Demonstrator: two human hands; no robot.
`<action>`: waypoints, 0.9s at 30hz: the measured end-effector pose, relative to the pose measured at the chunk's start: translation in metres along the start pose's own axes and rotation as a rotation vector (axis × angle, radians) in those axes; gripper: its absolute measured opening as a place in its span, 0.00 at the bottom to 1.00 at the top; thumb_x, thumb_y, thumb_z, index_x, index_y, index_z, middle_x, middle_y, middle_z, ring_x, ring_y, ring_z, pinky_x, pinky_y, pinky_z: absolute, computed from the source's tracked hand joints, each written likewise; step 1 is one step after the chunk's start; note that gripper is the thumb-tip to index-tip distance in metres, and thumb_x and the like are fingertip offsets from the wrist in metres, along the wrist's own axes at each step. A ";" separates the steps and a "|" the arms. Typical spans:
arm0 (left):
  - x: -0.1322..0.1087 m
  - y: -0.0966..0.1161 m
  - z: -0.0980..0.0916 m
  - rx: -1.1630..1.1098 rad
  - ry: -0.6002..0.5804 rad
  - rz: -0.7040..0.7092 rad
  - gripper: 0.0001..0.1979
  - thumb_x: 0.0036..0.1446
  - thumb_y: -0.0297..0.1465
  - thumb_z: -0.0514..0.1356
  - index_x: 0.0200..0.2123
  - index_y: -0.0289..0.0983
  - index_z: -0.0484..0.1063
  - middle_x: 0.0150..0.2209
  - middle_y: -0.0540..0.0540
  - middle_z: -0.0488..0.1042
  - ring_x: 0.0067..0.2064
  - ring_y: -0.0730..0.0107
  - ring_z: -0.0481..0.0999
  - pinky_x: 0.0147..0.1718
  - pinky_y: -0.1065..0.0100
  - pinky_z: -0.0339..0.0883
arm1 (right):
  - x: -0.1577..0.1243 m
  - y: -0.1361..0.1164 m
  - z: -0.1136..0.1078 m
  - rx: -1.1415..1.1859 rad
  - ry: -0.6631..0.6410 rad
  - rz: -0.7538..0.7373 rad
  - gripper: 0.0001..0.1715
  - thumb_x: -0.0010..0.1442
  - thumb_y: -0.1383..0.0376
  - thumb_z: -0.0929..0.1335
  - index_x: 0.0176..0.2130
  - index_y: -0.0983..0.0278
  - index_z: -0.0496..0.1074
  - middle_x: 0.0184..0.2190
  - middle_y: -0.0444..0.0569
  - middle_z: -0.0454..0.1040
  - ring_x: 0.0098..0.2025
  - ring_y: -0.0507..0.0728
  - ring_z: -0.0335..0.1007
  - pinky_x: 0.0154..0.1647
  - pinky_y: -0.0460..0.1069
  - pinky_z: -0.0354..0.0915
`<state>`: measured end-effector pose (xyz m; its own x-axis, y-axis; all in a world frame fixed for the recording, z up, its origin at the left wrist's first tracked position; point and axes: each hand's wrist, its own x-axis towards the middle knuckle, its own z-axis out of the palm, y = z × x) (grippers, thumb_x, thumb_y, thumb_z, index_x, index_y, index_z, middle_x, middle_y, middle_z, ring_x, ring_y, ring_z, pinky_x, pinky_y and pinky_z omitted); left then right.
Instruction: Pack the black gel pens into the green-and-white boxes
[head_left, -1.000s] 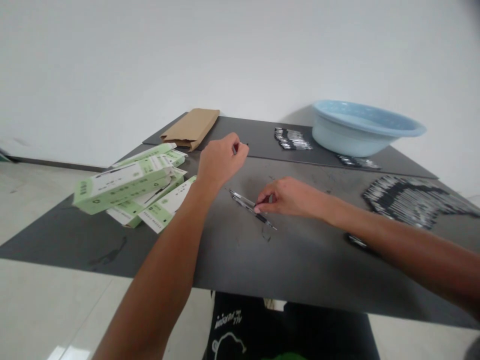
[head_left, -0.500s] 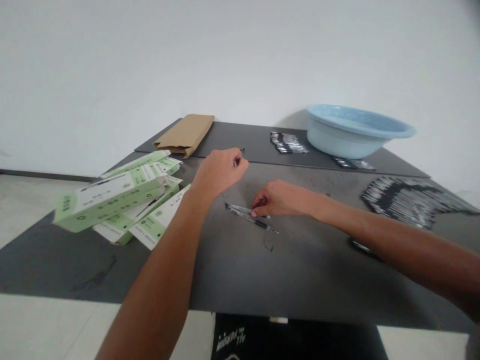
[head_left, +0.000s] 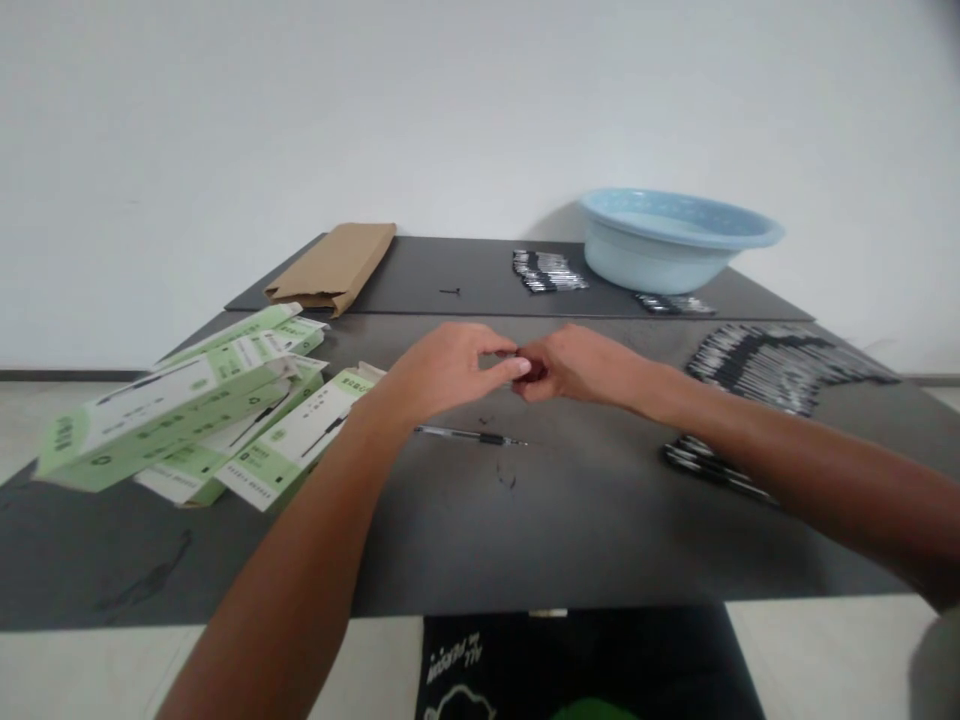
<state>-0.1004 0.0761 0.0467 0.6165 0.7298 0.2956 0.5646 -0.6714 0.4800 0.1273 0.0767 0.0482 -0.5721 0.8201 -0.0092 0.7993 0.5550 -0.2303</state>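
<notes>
My left hand [head_left: 465, 370] and my right hand [head_left: 570, 365] meet above the middle of the dark table, fingertips touching. Thumb and index of my left hand are pinched together; whatever lies between them is too small to see. Curled fingers of my right hand close on a pen, which the hand itself hides from view. Below the hands, a clear pen with a black grip [head_left: 480, 436] lies on the table, its tip pointing right. Beneath my right forearm sit several more pens [head_left: 705, 465], partly covered by the arm.
Green and white boxes [head_left: 169, 400] are heaped at the left, with a brown paper package [head_left: 337, 262] behind them. A light blue basin [head_left: 667, 265] stands at the back right. Rows of pens lie by it [head_left: 547, 271] and at the right [head_left: 757, 365]. A small black piece [head_left: 450, 291] lies at the back.
My right hand has lifted one of the two pens off the table and moved up to my left hand. My left fingers now touch the right ones. The view has shifted slightly.
</notes>
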 end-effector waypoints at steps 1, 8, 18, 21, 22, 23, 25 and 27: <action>-0.001 0.002 0.001 -0.011 -0.029 -0.003 0.18 0.72 0.43 0.61 0.48 0.42 0.89 0.44 0.46 0.89 0.40 0.62 0.82 0.37 0.66 0.66 | -0.005 0.005 -0.004 0.019 0.014 0.004 0.05 0.63 0.64 0.75 0.39 0.59 0.86 0.29 0.43 0.84 0.30 0.54 0.76 0.31 0.49 0.55; 0.000 -0.001 0.006 0.044 -0.082 -0.075 0.16 0.70 0.42 0.64 0.48 0.42 0.90 0.41 0.45 0.91 0.38 0.58 0.86 0.38 0.65 0.69 | -0.032 0.028 -0.019 0.139 0.201 -0.005 0.07 0.64 0.59 0.80 0.42 0.58 0.87 0.35 0.43 0.87 0.35 0.54 0.82 0.35 0.45 0.63; 0.003 0.001 0.016 0.083 -0.006 0.031 0.15 0.76 0.41 0.59 0.51 0.43 0.85 0.43 0.49 0.90 0.38 0.64 0.86 0.38 0.67 0.69 | -0.066 0.030 -0.013 0.222 0.619 -0.184 0.31 0.62 0.52 0.82 0.60 0.57 0.81 0.54 0.49 0.87 0.51 0.60 0.84 0.52 0.52 0.78; 0.002 0.001 0.022 0.055 0.013 0.018 0.14 0.77 0.42 0.58 0.53 0.44 0.81 0.47 0.48 0.89 0.43 0.62 0.88 0.42 0.68 0.72 | -0.082 0.028 -0.014 0.185 0.686 -0.183 0.39 0.62 0.49 0.82 0.66 0.57 0.76 0.59 0.52 0.84 0.52 0.60 0.84 0.52 0.53 0.79; 0.001 0.001 0.024 0.051 0.009 0.013 0.14 0.78 0.42 0.57 0.53 0.44 0.80 0.47 0.48 0.89 0.45 0.61 0.89 0.43 0.68 0.73 | -0.087 0.028 -0.014 0.171 0.686 -0.171 0.38 0.64 0.49 0.81 0.66 0.58 0.76 0.58 0.52 0.85 0.51 0.60 0.84 0.50 0.53 0.80; 0.001 0.000 0.027 0.051 0.001 0.006 0.14 0.78 0.42 0.56 0.54 0.45 0.79 0.48 0.48 0.89 0.46 0.60 0.89 0.44 0.67 0.74 | -0.092 0.028 -0.014 0.152 0.677 -0.160 0.35 0.66 0.49 0.80 0.66 0.58 0.76 0.57 0.52 0.85 0.50 0.60 0.84 0.48 0.52 0.81; 0.000 -0.001 0.030 0.059 -0.021 -0.022 0.13 0.79 0.41 0.54 0.55 0.45 0.76 0.49 0.46 0.89 0.49 0.57 0.90 0.46 0.66 0.75 | -0.102 0.031 -0.013 0.102 0.646 -0.147 0.27 0.70 0.50 0.77 0.63 0.57 0.79 0.54 0.51 0.86 0.48 0.60 0.85 0.43 0.52 0.80; 0.000 -0.002 0.032 0.067 -0.036 -0.058 0.13 0.80 0.41 0.52 0.55 0.45 0.73 0.51 0.45 0.89 0.51 0.54 0.90 0.47 0.64 0.77 | -0.112 0.035 -0.014 0.042 0.594 -0.149 0.20 0.73 0.53 0.74 0.59 0.57 0.81 0.50 0.50 0.87 0.45 0.59 0.85 0.37 0.50 0.78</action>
<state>-0.0836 0.0733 0.0190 0.6004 0.7634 0.2381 0.6349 -0.6361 0.4386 0.2218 0.0062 0.0544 -0.4671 0.6785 0.5670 0.7041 0.6733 -0.2256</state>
